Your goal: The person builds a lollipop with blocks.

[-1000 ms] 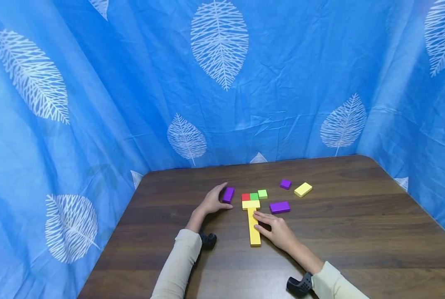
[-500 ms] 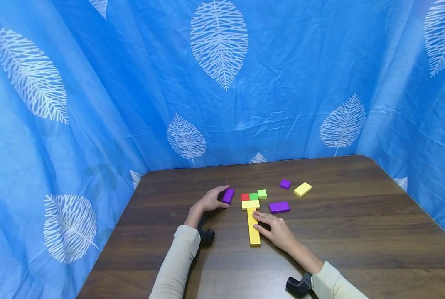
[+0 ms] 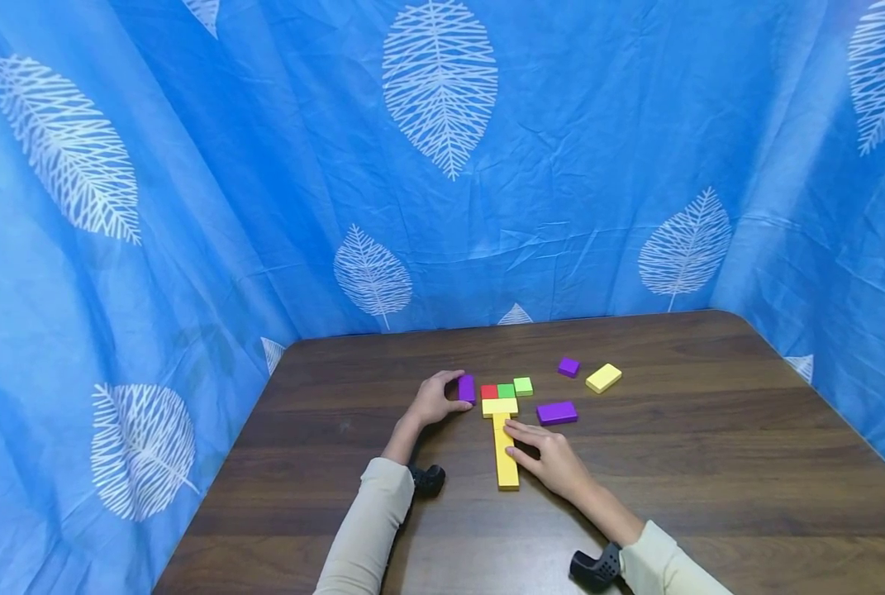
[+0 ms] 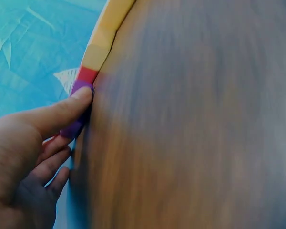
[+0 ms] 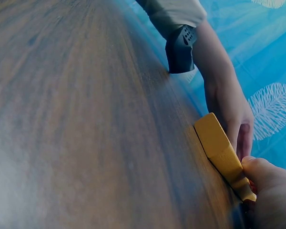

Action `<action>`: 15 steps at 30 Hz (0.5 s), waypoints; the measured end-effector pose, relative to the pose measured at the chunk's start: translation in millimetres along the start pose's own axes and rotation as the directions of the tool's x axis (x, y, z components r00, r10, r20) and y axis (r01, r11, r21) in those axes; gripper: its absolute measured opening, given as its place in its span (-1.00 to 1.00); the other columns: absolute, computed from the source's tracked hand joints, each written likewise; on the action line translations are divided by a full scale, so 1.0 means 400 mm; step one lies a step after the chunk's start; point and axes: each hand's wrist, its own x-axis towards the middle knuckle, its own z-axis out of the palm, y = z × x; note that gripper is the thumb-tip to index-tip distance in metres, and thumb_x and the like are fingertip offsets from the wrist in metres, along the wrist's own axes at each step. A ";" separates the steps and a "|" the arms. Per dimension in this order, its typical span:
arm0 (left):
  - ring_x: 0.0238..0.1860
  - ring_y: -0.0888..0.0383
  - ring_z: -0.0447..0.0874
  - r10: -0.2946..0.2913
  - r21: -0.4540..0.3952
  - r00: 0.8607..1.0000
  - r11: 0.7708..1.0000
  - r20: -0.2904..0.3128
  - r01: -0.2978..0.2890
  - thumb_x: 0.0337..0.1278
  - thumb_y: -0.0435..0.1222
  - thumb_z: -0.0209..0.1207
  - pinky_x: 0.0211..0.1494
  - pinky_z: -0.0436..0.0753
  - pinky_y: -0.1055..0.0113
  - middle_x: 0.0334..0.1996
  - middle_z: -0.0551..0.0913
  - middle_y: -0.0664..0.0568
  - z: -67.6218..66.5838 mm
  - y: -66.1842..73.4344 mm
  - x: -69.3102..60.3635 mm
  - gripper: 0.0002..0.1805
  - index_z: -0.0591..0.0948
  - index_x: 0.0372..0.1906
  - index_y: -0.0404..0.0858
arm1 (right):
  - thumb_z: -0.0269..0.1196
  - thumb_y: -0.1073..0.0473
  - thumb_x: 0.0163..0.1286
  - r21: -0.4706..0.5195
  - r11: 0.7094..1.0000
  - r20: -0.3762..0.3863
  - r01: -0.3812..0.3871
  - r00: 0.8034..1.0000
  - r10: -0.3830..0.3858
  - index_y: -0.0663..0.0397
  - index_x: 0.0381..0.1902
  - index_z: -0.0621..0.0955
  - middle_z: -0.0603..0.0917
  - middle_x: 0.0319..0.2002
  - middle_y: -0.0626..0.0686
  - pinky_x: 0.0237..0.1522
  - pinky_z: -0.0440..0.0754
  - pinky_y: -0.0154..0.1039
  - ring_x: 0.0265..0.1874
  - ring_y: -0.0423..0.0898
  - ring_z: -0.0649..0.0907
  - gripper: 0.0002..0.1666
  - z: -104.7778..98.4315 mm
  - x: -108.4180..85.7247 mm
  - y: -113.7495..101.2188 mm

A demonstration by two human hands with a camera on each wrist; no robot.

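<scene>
Left hand (image 3: 431, 402) pinches purple block (image 3: 468, 389) — right hand (image 3: 557, 465) touches yellow bar (image 3: 505, 469).

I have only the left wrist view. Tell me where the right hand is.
Observer: The right hand is at the long yellow block, fingertips touching it.
Operator: Check the purple block pinched by the left hand. It looks joined to the red block here.
Observer: Not joined: in the head view, a narrow strip of the table shows between them.
Operator: Report any others of that colour.
Observer: Two, both to the right of the red block: a larger purple block and a small purple block.
</scene>
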 end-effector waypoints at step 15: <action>0.34 0.02 0.14 -0.038 -0.199 0.998 0.979 0.043 0.046 -0.03 -0.14 0.33 0.33 0.16 0.10 0.28 0.34 -0.05 0.006 -0.006 -0.011 -0.14 0.21 0.38 -0.24 | 0.30 0.10 0.20 0.009 1.000 0.015 -0.013 1.000 0.013 0.13 0.00 0.63 0.59 0.05 0.03 0.03 0.49 -0.05 0.03 0.04 0.56 -0.59 -0.002 0.002 -0.001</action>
